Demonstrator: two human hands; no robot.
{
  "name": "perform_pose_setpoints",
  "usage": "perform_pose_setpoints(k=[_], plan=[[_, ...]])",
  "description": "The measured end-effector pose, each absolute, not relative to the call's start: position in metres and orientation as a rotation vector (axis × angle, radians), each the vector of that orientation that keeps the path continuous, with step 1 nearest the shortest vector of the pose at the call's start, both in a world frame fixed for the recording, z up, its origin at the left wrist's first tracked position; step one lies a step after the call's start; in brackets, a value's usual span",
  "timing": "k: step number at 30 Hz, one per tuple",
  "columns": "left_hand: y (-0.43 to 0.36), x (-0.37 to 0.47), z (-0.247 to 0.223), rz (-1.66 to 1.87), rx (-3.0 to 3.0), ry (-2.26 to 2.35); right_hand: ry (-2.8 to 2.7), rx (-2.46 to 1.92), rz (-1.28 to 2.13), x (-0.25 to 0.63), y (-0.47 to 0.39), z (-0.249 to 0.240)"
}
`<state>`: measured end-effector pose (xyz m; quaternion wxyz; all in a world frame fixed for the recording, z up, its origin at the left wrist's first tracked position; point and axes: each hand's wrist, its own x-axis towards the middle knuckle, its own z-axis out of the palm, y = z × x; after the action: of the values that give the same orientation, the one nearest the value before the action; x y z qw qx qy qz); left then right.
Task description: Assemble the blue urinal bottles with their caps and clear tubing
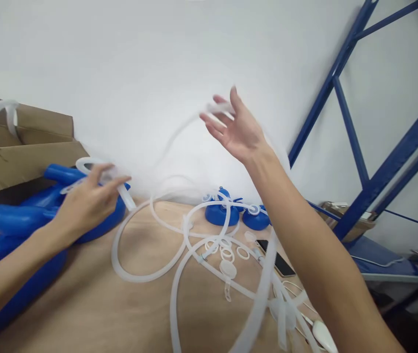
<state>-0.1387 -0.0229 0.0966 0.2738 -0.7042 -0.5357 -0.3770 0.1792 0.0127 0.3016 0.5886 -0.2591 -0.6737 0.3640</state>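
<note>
My right hand (236,125) is raised in front of the wall, palm up with its fingers apart. A blurred length of clear white tubing (219,108) lies across those fingers, not gripped. At the left, my left hand (89,198) has thumb and forefinger around a blurred piece of white tubing (126,197); the other fingers are partly hidden. Just beneath it sit large blue plastic pieces (13,220). More looped tubing (138,278) spreads over the wooden table (128,314), along with white rings (243,252) and a round translucent cap with a strap (228,268).
An open cardboard box (28,159) with tubing over its edge stands at the far left. Two blue domed pieces (221,214) rest near the wall. A phone (282,264) and a white mouse-like object (323,336) lie at right, beside a blue metal frame (352,132).
</note>
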Motion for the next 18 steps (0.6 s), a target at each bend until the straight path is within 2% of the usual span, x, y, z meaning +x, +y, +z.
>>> perform_pose_setpoints(k=[3, 7, 12, 18], plan=[[0.000, -0.119, 0.054, -0.752, -2.081, -1.509, -1.421, -0.805, 0.974, 0.240, 0.055, 0.262], [0.022, -0.113, 0.000, -0.690, -2.281, -1.525, -1.034, -1.129, 1.228, 0.320, 0.086, 0.198], [0.028, -0.105, -0.049, -0.992, -2.464, -1.506, -0.916, -1.419, 1.273, 0.377, 0.082, 0.134], [0.042, -0.101, -0.088, -1.304, -2.447, -1.910, -1.394, -1.655, 1.124, 0.417, 0.040, 0.096]])
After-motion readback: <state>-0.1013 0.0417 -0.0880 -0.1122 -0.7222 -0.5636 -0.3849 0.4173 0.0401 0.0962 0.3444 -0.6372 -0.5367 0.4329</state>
